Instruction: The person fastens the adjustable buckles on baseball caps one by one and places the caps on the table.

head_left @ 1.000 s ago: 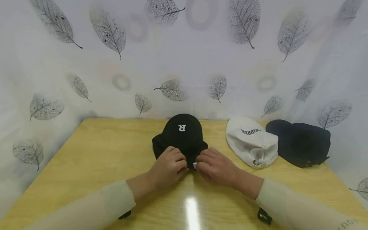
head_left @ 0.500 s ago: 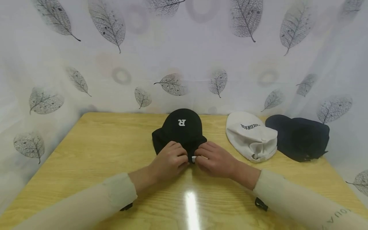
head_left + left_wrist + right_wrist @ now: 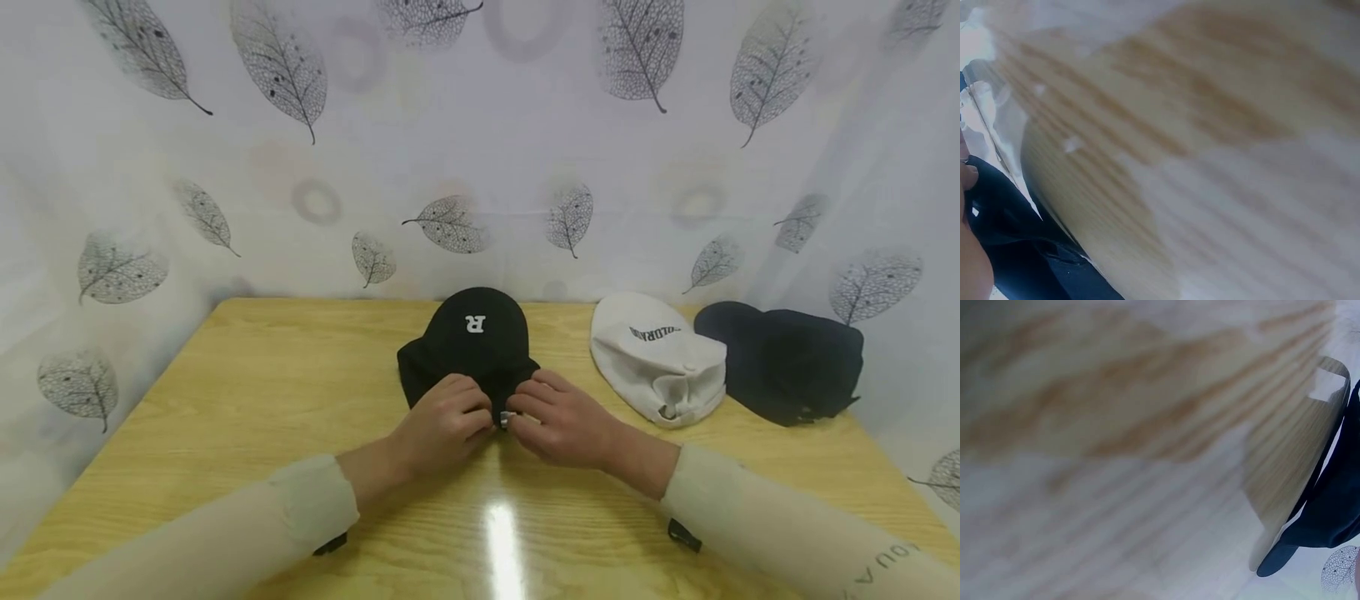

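A black baseball cap (image 3: 480, 346) with a white letter R lies at the middle of the table, its near edge towards me. My left hand (image 3: 446, 421) pinches the near edge from the left with curled fingers. From the right, my right hand (image 3: 558, 421) grips the same edge, close to a small white piece (image 3: 505, 419) between the hands. Fingertips are mostly hidden. In the left wrist view the dark cap (image 3: 1010, 231) fills the lower left, beside part of the left hand (image 3: 972, 262). The right wrist view shows the cap (image 3: 1329, 506) at its right edge.
To the right lies a white cap (image 3: 652, 358) lettered COLORADO, its edge meeting a dark navy cap (image 3: 795, 362) near the table's right side. Behind the wooden table (image 3: 262, 375) hangs a pale curtain (image 3: 480, 125) with a leaf print.
The head view has shifted slightly. Both hands stay on the cap's near edge, with only small finger movements around the white piece. The other caps have not moved.
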Tool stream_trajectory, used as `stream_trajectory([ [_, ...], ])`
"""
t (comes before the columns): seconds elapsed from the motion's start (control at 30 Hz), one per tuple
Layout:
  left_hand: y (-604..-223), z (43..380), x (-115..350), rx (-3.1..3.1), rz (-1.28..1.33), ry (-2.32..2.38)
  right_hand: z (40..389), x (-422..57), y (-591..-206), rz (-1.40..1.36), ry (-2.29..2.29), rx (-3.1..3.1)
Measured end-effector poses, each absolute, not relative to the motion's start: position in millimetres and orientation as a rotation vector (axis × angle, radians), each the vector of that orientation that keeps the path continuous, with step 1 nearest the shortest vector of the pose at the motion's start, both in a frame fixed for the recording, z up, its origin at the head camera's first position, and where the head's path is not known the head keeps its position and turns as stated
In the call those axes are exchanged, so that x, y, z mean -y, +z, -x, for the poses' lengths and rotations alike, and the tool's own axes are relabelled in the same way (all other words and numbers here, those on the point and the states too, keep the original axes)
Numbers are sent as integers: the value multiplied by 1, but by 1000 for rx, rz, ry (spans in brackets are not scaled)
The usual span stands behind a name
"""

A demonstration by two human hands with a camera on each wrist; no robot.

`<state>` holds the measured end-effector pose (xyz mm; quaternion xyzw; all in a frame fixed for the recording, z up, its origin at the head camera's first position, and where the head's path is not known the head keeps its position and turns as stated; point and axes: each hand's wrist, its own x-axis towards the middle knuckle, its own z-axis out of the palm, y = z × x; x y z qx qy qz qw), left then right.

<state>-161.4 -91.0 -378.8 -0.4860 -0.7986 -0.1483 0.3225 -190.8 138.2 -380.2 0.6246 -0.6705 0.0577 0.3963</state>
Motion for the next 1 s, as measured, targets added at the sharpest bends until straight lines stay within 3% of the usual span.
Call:
stream_trajectory([
  [1.0, -381, 163, 90, 2020, 1292, -393, 191, -138, -381, -1608, 232, 1692],
])
